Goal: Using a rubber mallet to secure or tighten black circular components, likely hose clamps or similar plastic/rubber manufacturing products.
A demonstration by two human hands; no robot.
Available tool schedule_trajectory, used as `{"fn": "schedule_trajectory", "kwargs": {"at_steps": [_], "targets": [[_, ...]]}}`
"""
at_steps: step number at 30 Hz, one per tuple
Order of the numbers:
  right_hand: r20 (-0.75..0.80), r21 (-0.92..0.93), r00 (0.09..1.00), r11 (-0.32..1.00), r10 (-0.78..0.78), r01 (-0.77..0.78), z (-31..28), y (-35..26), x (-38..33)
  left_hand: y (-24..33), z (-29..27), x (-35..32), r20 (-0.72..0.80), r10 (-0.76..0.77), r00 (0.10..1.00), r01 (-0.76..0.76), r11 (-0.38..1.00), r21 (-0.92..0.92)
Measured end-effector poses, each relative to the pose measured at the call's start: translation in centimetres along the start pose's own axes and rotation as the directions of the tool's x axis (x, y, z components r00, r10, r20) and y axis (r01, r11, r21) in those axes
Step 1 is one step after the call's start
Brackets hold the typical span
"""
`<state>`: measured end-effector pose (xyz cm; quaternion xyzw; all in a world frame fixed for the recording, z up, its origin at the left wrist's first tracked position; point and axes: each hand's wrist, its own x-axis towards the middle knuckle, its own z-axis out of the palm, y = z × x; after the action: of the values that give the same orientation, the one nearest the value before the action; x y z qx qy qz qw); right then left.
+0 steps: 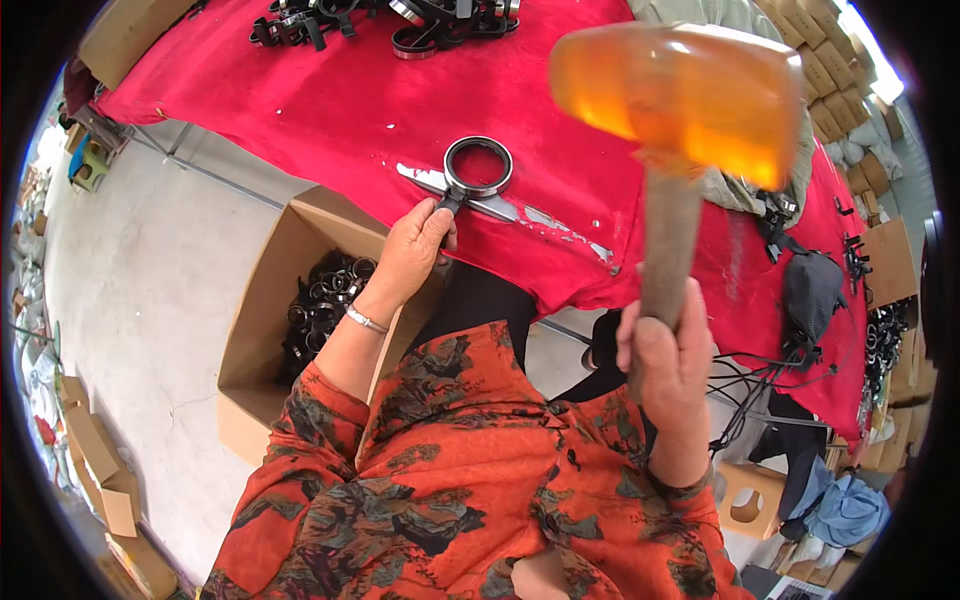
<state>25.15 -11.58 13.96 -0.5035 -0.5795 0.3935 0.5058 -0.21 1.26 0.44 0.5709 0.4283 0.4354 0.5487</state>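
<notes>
My left hand is closed on the short black stem of a ring-shaped part, whose round black and silver rim lies on the red-covered table near its front edge. Under the ring runs a flat strip of bare grey metal. My right hand is wrapped round the wooden handle of a mallet. The mallet's translucent amber head is raised above the table, to the right of the ring, and looks slightly blurred.
An open cardboard box holding many similar ring parts stands below the table's front edge at left. More black parts are heaped at the back. A grey-green cloth, a dark pouch and black cables are at right.
</notes>
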Motion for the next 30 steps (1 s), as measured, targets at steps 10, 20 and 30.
{"fn": "schedule_trajectory", "kwargs": {"at_steps": [10, 20, 30], "targets": [[0.034, -0.418, 0.939, 0.858, 0.343, -0.298, 0.8, 0.3, 0.0, 0.2, 0.4, 0.1, -0.019, 0.012, 1.0, -0.011, 0.999, 0.036], [0.25, -0.575, 0.958, 0.817, 0.141, 0.03, 5.4, -0.2, 7.4, -0.1, 1.2, 0.8, -0.082, 0.101, 0.991, -0.099, 0.995, 0.027], [0.089, -0.826, 0.99, 0.564, 0.105, 0.014, 2.9, 2.0, 10.2, 0.3, 1.3, 0.1, -0.061, 0.025, 0.998, -0.026, 1.0, -0.003]]}}
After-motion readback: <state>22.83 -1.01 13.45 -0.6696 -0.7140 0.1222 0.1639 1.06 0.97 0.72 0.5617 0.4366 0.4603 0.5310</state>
